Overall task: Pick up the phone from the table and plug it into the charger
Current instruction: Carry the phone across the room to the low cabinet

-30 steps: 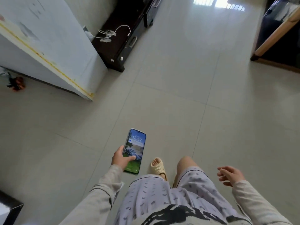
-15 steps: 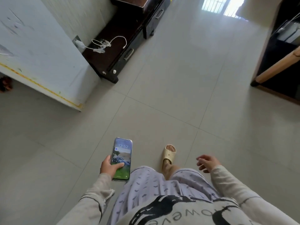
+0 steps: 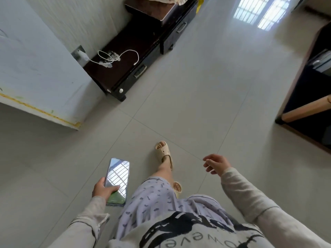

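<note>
The phone (image 3: 117, 179) is a slim smartphone, screen up and reflecting a window grille, held at waist height on my left side. My left hand (image 3: 103, 190) grips its lower half, thumb across the screen. My right hand (image 3: 215, 163) hangs free on the right with fingers loosely curled and holds nothing. The white charger (image 3: 82, 54) sits in a wall socket at the far left. Its white cable (image 3: 114, 57) lies coiled on the dark low cabinet (image 3: 136, 43), with the plug end near the cabinet's front edge.
A pale blue wall corner (image 3: 41, 83) with a yellow-edged base juts out on the left, just before the cabinet. Dark furniture with a wooden leg (image 3: 304, 108) stands at the right. Grey floor tiles (image 3: 197, 97) stretch between. My slippered foot (image 3: 163, 151) is forward.
I have walked closer to the cabinet and charger, which now appear larger and nearer. The phone screen has tilted and now reflects the window. My right hand has swung forward and up.
</note>
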Motion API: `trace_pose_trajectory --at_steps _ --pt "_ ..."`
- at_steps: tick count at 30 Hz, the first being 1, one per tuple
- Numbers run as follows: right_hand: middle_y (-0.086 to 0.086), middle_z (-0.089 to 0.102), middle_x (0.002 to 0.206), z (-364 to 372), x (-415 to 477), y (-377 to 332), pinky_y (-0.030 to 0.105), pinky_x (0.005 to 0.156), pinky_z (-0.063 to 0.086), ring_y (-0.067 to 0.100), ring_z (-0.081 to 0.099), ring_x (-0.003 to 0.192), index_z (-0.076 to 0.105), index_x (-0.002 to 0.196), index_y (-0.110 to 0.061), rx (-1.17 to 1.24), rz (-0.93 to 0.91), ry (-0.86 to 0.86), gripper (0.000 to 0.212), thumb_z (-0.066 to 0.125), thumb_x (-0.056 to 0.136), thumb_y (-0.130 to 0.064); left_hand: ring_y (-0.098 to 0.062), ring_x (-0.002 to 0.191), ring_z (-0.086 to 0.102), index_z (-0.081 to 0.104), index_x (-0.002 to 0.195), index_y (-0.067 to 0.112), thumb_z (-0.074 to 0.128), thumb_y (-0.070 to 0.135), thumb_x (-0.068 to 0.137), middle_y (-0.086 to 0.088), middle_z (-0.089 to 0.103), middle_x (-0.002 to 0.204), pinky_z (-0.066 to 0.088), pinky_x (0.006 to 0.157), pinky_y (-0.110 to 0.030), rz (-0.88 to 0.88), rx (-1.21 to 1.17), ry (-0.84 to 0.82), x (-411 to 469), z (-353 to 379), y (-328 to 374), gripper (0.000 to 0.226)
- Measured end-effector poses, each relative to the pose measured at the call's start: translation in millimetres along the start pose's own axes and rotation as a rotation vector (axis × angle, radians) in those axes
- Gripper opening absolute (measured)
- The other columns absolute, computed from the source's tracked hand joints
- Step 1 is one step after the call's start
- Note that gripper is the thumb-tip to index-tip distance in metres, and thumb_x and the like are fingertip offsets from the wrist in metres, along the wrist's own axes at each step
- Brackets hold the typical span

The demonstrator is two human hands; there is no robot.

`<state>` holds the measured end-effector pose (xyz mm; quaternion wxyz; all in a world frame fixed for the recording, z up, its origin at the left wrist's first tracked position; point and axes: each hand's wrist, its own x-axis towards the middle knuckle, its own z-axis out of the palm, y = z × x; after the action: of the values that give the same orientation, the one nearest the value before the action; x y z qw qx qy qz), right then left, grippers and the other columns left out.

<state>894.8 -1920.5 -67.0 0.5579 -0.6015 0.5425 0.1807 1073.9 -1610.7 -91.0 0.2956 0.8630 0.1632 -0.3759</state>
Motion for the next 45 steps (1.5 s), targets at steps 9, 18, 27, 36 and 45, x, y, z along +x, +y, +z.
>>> trace_pose_trajectory --at_steps 9,18,27,36,45 --pt "0.006 0.052 0.063 -38.4 62.2 -58.8 0.019 0.045 0.035 0.016 0.047 0.05 0.057 0.11 0.009 0.055 0.207 0.025 0.026 0.04 0.092 0.001 -0.027 0.093 0.056 0.056 0.098 -0.001 0.07 -0.008 0.071 -0.03 0.061 0.12 0.043 0.079 -0.033 0.07 -0.08 -0.027 58.9 8.7 164.0 0.032" --pt "0.009 0.049 0.063 -92.0 114.5 -137.5 0.008 0.028 0.033 -0.002 0.046 0.019 0.05 0.064 -0.012 0.133 0.233 0.102 0.033 0.041 0.093 0.0 -0.022 0.089 0.052 0.053 0.115 -0.011 0.069 -0.006 0.073 -0.029 0.061 0.12 0.042 0.078 -0.031 0.144 -0.211 -0.096 94.0 21.4 297.2 0.045" --pt "0.008 0.049 0.061 -128.4 211.8 -266.3 0.019 0.046 0.033 0.016 0.048 0.044 0.051 0.09 -0.002 -0.091 0.159 -0.032 0.011 0.042 0.092 0.001 -0.024 0.087 0.052 0.054 0.099 -0.002 0.068 -0.006 0.074 -0.016 0.057 0.098 0.041 0.076 -0.03 -0.069 -0.356 0.022 128.0 33.3 343.4 0.029" --pt "0.003 0.051 0.062 -132.9 292.3 -427.3 0.006 0.03 0.034 -0.006 0.046 0.021 0.052 0.09 -0.006 -0.371 -0.082 -0.246 0.016 0.038 0.092 0.002 -0.024 0.088 0.051 0.054 0.111 -0.015 0.068 -0.005 0.075 -0.034 0.06 0.12 0.04 0.081 -0.034 -0.381 -0.537 0.252 129.3 50.5 351.7 0.04" --pt "0.001 0.054 0.062 -114.6 336.5 -497.4 0.014 0.041 0.037 -0.006 0.049 0.024 0.051 0.063 -0.02 -0.503 -0.106 -0.268 0.036 0.04 0.091 0.0 -0.026 0.086 0.052 0.056 0.105 -0.011 0.068 -0.007 0.074 -0.035 0.06 0.118 0.039 0.075 -0.033 -0.475 -0.65 0.273 154.8 45.8 387.5 0.034"
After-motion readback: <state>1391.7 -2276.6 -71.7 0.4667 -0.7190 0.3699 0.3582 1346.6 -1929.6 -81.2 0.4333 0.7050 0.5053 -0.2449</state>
